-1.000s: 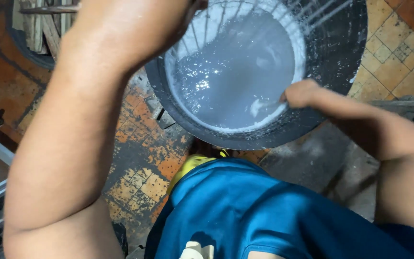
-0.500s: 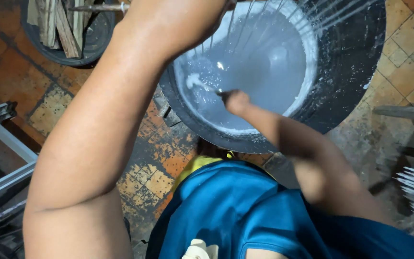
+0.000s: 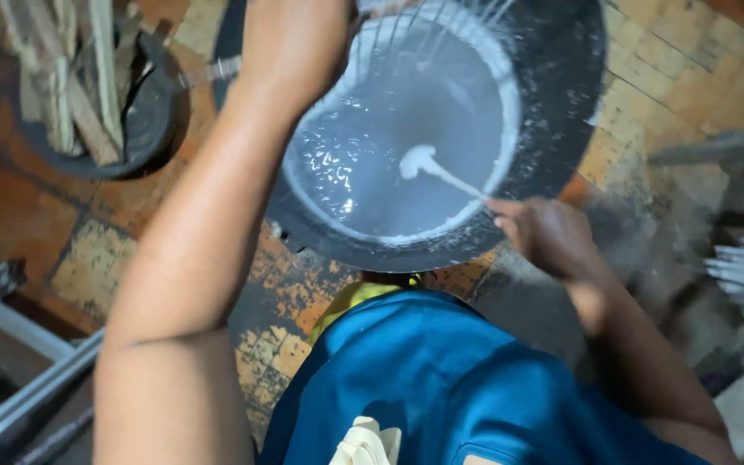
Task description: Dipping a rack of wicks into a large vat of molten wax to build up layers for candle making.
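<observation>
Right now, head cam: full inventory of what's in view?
bucket: 1, black with white-smeared rim, top centre on the floor
white liquid: fills the bucket, glossy, pale grey-white
stirring tool: 1, coated white, blob end in the liquid, handle running to the right hand
tub of wood sticks: 1, dark round tub, pale sticks, top left
metal frame: 1, grey, lower left
tiled floor: orange-yellow, worn and stained
blue shorts: 1, blue, bottom centre
left hand: at the bucket's top-left rim; grip hidden
right hand: at the bucket's lower-right rim, closed on the tool's handle
</observation>
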